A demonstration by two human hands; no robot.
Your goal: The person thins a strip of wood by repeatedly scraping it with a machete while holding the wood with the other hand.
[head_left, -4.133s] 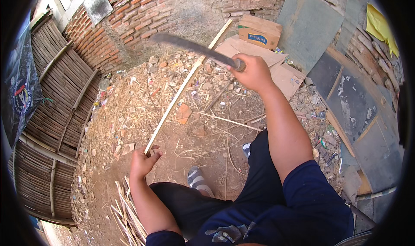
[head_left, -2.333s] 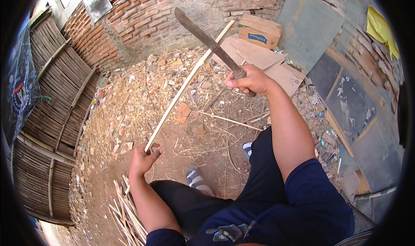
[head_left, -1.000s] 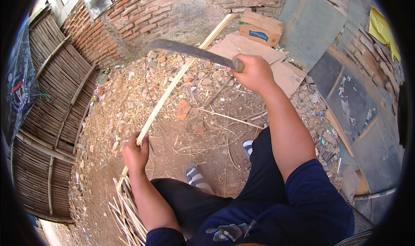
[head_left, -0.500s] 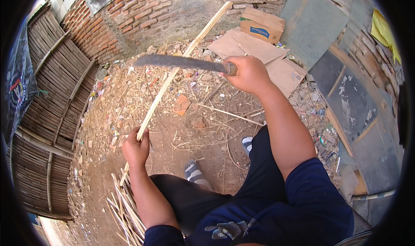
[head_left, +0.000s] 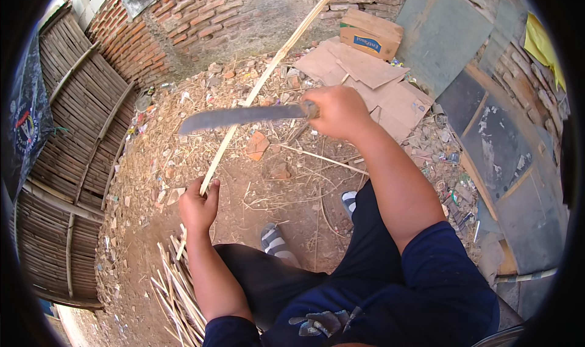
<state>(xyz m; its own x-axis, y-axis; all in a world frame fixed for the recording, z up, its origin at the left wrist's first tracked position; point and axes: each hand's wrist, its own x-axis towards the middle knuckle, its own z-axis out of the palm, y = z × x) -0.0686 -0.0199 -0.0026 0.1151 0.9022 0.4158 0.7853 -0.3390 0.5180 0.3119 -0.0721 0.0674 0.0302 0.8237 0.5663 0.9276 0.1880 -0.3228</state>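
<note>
In my right hand [head_left: 341, 112] is the handle of a machete [head_left: 247, 116], its dark, slightly blurred blade pointing left. My left hand [head_left: 199, 205] grips the lower part of a long pale bamboo strip [head_left: 281, 53], thumb against its side. The strip slants up and away to the right, toward the brick wall. Midway along it, the blade lies across the strip from my view; whether the two touch, I cannot tell. Beside my left forearm a bundle of pale strips [head_left: 177, 289] rests low on the ground.
Brick rubble, straw and shavings litter the dirt ground [head_left: 244, 207]. A cardboard box [head_left: 370, 35] stands on flattened cardboard [head_left: 353, 66] by the brick wall [head_left: 213, 24]. Dark panels [head_left: 496, 143] lean at the right, a bamboo-slat wall [head_left: 73, 146] at the left. My sandalled feet are below.
The machete has come down and nearer along the strip, its tip swinging lower. My left hand has shifted slightly right, and the strip's far end has risen a little.
</note>
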